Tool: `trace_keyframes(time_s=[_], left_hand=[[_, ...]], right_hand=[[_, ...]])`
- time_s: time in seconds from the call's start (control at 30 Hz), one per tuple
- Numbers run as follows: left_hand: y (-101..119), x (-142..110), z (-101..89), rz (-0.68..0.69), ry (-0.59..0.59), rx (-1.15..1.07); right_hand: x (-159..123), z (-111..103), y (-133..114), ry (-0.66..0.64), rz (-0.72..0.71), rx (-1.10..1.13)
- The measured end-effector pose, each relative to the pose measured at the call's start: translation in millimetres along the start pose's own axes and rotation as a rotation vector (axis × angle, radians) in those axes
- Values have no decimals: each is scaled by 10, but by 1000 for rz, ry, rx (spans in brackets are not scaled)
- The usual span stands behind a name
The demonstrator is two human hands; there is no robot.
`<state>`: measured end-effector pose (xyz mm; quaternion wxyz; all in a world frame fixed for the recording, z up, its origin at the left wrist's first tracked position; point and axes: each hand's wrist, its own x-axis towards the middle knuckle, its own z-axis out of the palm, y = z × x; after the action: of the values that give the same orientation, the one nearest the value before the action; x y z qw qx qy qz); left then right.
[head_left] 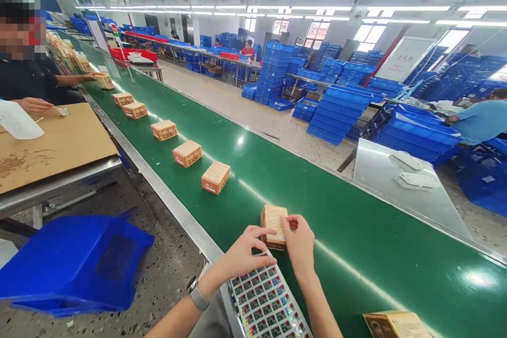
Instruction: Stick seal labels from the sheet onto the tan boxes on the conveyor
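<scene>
A small cream-and-brown carton (273,218) sits on the green conveyor belt in front of me, between both hands. My left hand (246,254) has its index fingertip on the carton's left part, while its thumb stretches out apart over the top end of a sticker sheet (269,303). That sheet carries rows of small dark, shiny labels and lies at the belt's near edge. With thumb and index finger pinched together, my right hand (299,240) touches the carton's right side. Whatever the pinch contains is too small to make out. A watch (197,293) is on my left wrist.
Several similar cartons (216,177) line the belt (317,190) farther up, and one carton (396,325) is at lower right. A person (27,76) at the cardboard-covered table (79,137) reaches to a carton. A blue crate (75,264) lies on the floor at left.
</scene>
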<state>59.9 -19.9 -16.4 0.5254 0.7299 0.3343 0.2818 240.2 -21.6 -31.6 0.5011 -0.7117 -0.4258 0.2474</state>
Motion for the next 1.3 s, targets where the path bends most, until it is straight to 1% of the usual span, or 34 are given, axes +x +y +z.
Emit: trace_keyframes(time_s=[0.13, 0.23, 0.3, 0.33, 0.37, 0.4, 0.47, 0.5, 0.53, 0.6, 0.63, 0.67, 0.73, 0.77, 0.8, 0.83, 0.87, 0.9, 0.93, 1.0, 1.03, 1.07, 1.13, 1.2, 1.3], left_hand=[[55, -15, 62, -9, -14, -1], [117, -77, 50, -56, 56, -67], [157, -143, 6, -129, 108, -160], [176, -180, -24, -167, 137, -204], [196, -219, -56, -201, 172, -241], [218, -258, -89, -227, 213, -268], [268, -327, -151, -251, 289, -293], [296, -356, -178, -259, 306, -299], [326, -381, -200, -270, 298, -301], [392, -419, -228, -279, 266, -249], [428, -434, -231, -263, 277, -175], [466, -448, -223, -220, 311, -65], [548, -473, -172, -45, 383, 220], [589, -485, -131, 68, 373, 354], [625, -496, -81, 175, 322, 460], [655, -506, -28, 263, 239, 535], [675, -514, 23, 322, 166, 584], [686, -520, 65, 352, 126, 623], [688, -525, 94, 364, 114, 653], [679, -526, 104, 345, 111, 682], [677, -523, 87, 325, 86, 677], [680, -518, 57, 298, 39, 660], [706, -498, -23, 237, -100, 599], [747, -468, -113, 167, -239, 513], [788, -413, -242, 51, -389, 386]], right_hand=[[47, -102, 48, 37, 30, -2], [70, -274, 107, 44, 40, 1], [-3, -432, 117, 28, 31, 19], [-76, -518, 107, -6, 23, 50], [-170, -603, 88, -73, 15, 94], [-281, -684, 59, -183, 11, 161], [-522, -815, -11, -443, 14, 284], [-636, -860, -46, -499, 13, 307], [-735, -891, -76, -517, 10, 309], [-879, -915, -118, -483, 1, 270], [-924, -914, -128, -465, -1, 247], [-954, -908, -133, -461, 0, 229], [-989, -896, -134, -454, 10, 225], [-1000, -894, -132, -453, 18, 237], [-1009, -897, -132, -448, 29, 258], [-1019, -905, -134, -439, 42, 285], [-1030, -918, -139, -433, 60, 315], [-1042, -936, -150, -421, 86, 348], [-1056, -957, -168, -406, 117, 382], [-1087, -998, -221, -372, 184, 440], [-1103, -1016, -255, -362, 214, 457], [-1115, -1031, -290, -354, 234, 460], [-1127, -1054, -352, -366, 236, 427], [-1121, -1073, -390, -402, 206, 376], [-1101, -1087, -395, -459, 155, 341]])
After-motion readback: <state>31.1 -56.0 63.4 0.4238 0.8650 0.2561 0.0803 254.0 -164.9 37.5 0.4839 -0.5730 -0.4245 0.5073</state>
